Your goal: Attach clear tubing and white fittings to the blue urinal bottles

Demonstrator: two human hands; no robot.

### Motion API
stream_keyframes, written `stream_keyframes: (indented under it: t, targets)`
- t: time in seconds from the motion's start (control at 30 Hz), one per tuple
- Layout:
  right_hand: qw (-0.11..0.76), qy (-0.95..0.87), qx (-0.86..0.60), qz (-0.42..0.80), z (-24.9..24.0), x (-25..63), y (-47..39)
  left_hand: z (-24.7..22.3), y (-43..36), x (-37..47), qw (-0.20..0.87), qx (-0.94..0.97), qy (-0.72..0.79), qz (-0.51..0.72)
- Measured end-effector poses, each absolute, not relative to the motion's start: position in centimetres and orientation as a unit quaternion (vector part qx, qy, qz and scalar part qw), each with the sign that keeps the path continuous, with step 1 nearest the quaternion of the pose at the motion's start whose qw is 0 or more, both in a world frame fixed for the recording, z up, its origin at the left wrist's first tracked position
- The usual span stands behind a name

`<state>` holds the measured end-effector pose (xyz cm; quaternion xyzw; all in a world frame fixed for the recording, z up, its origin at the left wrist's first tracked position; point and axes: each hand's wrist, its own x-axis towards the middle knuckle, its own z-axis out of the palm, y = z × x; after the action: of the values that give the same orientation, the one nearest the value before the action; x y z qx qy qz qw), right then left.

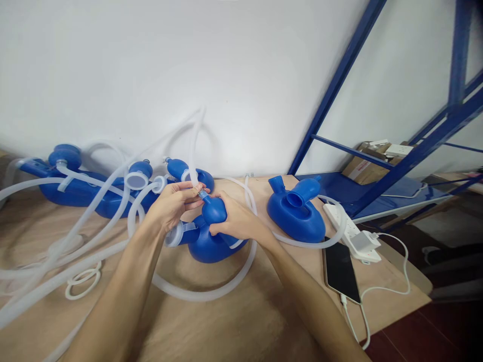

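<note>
In the head view, my right hand [239, 218] is closed around a rounded blue plastic funnel [214, 211], its narrow neck tilted up to the left. At that neck my left hand [171, 201] pinches the end of a clear corrugated hose [193, 151], by a small clear fitting. The hose rises from my fingers and bends over near the wall. Just below my hands lies a blue plastic urinal bottle [209, 251], its mouth pointing left with a whitish round cap [174, 236]. My right hand partly hides this bottle.
Several blue bottles and funnels with hoses crowd the left, one bottle [75, 188] among them. White rings [85, 281] lie nearer. Rightward are another blue bottle [294, 216], a power strip [350, 231], a phone [341, 269] with cable, and a blue metal rack [335, 85].
</note>
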<state>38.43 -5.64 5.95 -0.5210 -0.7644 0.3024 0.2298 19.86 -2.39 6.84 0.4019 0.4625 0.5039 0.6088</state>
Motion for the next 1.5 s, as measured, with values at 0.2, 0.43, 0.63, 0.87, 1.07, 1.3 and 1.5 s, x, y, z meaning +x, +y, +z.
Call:
stream_keyframes:
  t: [0.2, 0.43, 0.63, 0.87, 1.07, 1.3, 1.5]
  targets:
    - [0.225, -0.766, -0.525, 0.295, 5.8, 38.5, -5.0, 6.1, -2.9, 20.0, 0.568, 0.452, 0.464, 0.508]
    - [0.222, -0.772, -0.516, 0.297, 5.9, 38.6, -4.7, 6.3, -2.8, 19.6, 0.568, 0.467, 0.464, 0.494]
    - [0.222, -0.777, -0.521, 0.274, 6.2, 38.1, -5.3, 8.1, -4.7, 20.0, 0.185, 0.636, 0.613, 0.43]
    - [0.226, -0.781, -0.519, 0.264, 6.3, 37.9, -6.1, 8.3, -4.9, 20.6, 0.126, 0.68, 0.644, 0.327]
    - [0.219, -0.778, -0.525, 0.265, 6.4, 37.8, -6.2, 7.7, -3.8, 19.8, 0.266, 0.639, 0.629, 0.354]
    - [0.22, -0.778, -0.525, 0.266, 6.4, 37.8, -6.1, 7.2, -3.4, 19.6, 0.429, 0.595, 0.558, 0.389]
    - [0.228, -0.772, -0.527, 0.272, 6.5, 37.8, -6.1, 7.7, -4.2, 20.4, 0.515, 0.538, 0.543, 0.388]
